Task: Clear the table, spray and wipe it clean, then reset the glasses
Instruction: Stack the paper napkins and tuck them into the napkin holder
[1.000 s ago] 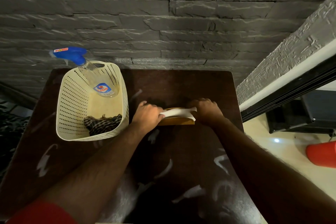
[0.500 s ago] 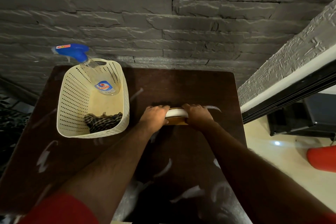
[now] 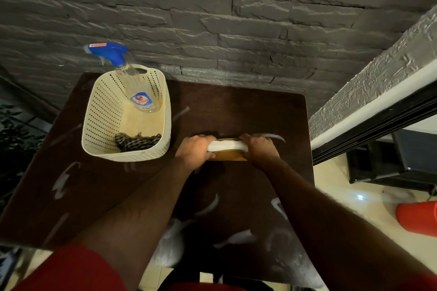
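On the dark brown table [image 3: 236, 191] both hands grip one flat object [image 3: 227, 150], white on top with a tan wooden base, near the middle. My left hand [image 3: 195, 150] curls round its left end and my right hand [image 3: 259, 149] round its right end. A cream perforated basket [image 3: 94, 125] stands at the far left of the table. Inside it lean a clear spray bottle [image 3: 139, 92] with a blue trigger head and a dark checked cloth [image 3: 137, 140]. No glasses are in sight.
A grey stone wall runs directly behind the table. To the right are a textured ledge [image 3: 378, 92], a dark unit on the pale floor and a red object [image 3: 417, 217]. Pale smears and streaks [image 3: 236, 238] mark the tabletop. Plant leaves show at the far left.
My hands have closed in on the white and tan object from both ends. A loose white piece that stuck out on its right side a second ago now lies flat on top.
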Motion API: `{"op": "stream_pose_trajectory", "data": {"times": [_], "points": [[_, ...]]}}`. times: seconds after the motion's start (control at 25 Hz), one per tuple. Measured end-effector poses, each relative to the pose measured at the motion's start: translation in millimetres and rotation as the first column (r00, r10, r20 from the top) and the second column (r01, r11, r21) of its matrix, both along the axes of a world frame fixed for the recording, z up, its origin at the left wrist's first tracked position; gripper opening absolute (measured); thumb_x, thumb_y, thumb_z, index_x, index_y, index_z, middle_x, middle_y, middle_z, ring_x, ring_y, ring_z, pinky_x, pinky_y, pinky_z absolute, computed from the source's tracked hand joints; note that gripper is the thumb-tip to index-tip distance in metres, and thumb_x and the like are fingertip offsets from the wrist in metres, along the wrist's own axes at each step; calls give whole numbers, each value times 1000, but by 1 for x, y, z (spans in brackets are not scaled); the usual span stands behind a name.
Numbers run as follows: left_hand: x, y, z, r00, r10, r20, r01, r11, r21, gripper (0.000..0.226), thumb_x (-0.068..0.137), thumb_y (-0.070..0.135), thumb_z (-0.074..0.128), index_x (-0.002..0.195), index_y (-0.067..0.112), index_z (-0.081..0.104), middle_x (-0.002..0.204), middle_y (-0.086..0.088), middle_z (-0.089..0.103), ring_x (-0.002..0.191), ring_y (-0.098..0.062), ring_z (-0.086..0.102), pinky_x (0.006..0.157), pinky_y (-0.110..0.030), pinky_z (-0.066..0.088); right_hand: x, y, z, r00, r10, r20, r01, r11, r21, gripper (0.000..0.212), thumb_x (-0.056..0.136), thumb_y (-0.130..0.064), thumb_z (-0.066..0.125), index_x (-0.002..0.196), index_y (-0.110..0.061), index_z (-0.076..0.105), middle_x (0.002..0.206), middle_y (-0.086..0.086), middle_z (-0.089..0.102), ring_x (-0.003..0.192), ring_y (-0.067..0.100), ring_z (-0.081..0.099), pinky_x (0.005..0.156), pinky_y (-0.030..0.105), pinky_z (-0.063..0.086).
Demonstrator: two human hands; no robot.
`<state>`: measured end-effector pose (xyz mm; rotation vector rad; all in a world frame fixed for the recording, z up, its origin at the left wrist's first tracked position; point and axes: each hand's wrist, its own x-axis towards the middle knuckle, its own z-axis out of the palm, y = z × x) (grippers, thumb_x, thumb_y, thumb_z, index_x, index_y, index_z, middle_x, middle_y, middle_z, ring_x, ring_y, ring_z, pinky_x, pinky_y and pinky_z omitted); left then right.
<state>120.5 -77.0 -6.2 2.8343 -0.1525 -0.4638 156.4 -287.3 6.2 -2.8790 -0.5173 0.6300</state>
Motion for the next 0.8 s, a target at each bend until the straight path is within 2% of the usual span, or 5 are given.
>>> {"op": "stream_pose_trajectory", "data": {"times": [0.16, 0.32, 0.44, 0.6, 0.8], "points": [[-26, 5, 13, 997, 63, 45, -62, 998, -24, 52, 83, 40, 67, 131, 26, 52, 124, -1, 62, 110, -22, 58, 93, -37, 45, -12, 2, 12, 999, 26, 26, -28, 996, 81, 46, 84, -24, 64, 129, -24, 55, 123, 7, 65, 112, 30, 61, 96, 41, 46], [-74, 23, 17, 980, 192, 62, -185, 978, -101, 54, 81, 39, 69, 130, 26, 53, 132, 0, 58, 113, -21, 57, 96, -35, 43, -33, 20, 22, 988, 148, 46, -152, 982, 110, 50, 84, -30, 66, 132, -27, 54, 127, 5, 63, 117, 28, 58, 101, 42, 44], [-119, 44, 22, 959, 278, 58, -271, 957, -107, 54, 82, 39, 69, 131, 25, 53, 127, -1, 61, 112, -20, 57, 98, -37, 43, -56, 47, 29, 966, 255, 34, -258, 959, 116, 49, 84, -32, 66, 132, -28, 54, 128, 3, 63, 119, 27, 56, 102, 42, 40], [-193, 84, 30, 909, 411, 76, -402, 909, -107, 54, 81, 38, 70, 131, 25, 54, 127, 0, 62, 114, -19, 57, 98, -36, 43, -100, 103, 34, 918, 392, 54, -396, 908, 140, 51, 84, -30, 70, 132, -28, 54, 130, 0, 63, 121, 24, 56, 104, 41, 39], [-315, 143, 36, 795, 600, 94, -593, 800, -87, 54, 82, 38, 70, 131, 25, 53, 127, -1, 61, 112, -21, 57, 96, -34, 45, -187, 190, 35, 806, 583, 103, -591, 782, 198, 51, 79, -32, 72, 128, -25, 57, 124, 0, 64, 116, 25, 58, 102, 43, 44]]}}
